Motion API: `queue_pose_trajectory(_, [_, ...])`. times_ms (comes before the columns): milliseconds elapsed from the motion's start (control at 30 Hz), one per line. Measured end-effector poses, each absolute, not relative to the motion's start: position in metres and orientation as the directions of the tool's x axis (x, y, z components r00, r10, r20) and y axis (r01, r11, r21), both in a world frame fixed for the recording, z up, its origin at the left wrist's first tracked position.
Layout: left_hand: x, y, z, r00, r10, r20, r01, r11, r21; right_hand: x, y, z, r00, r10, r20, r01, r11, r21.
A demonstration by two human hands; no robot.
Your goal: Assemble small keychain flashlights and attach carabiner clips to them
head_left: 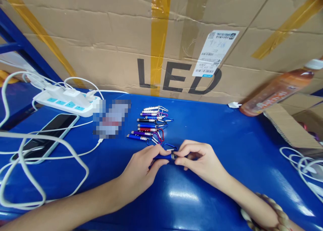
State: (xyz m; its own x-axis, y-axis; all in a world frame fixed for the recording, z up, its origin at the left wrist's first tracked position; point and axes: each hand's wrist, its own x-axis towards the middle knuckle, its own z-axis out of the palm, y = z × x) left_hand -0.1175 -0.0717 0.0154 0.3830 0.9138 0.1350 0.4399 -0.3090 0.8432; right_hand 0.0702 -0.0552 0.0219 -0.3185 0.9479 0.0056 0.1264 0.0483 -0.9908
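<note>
Both hands meet over the blue table (227, 146), holding one small blue keychain flashlight (165, 156) between them. My left hand (142, 168) pinches its blue body; my right hand (200, 160) pinches its metal head end. Its blue carabiner clip (169, 146) loops out just above the fingers. Directly behind lies a row of several similar small flashlights (150, 125) in blue, purple, red, black and silver, each with a clip.
A large cardboard box marked LED (176, 39) stands along the back. At the left are a white power strip (68, 101), a phone (47, 131) and white cables (37, 177). A tilted drink bottle (277, 88) and an open carton (295, 123) sit at the right.
</note>
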Motion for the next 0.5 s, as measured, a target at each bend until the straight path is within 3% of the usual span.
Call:
queue_pose_trajectory(133, [-0.1165, -0.0709, 0.0167, 0.41, 0.904, 0.123, 0.391, -0.296, 0.871, 0.0706, -0.0539, 0.0244, -0.34, 0.94, -0.025, 0.097, 0.009, -0.995])
queue_pose_trajectory(500, [-0.1196, -0.0786, 0.0105, 0.583, 0.772, 0.252, 0.307, -0.497, 0.812, 0.0682, -0.0566, 0.0282, -0.426, 0.867, -0.258, 0.11, -0.234, -0.966])
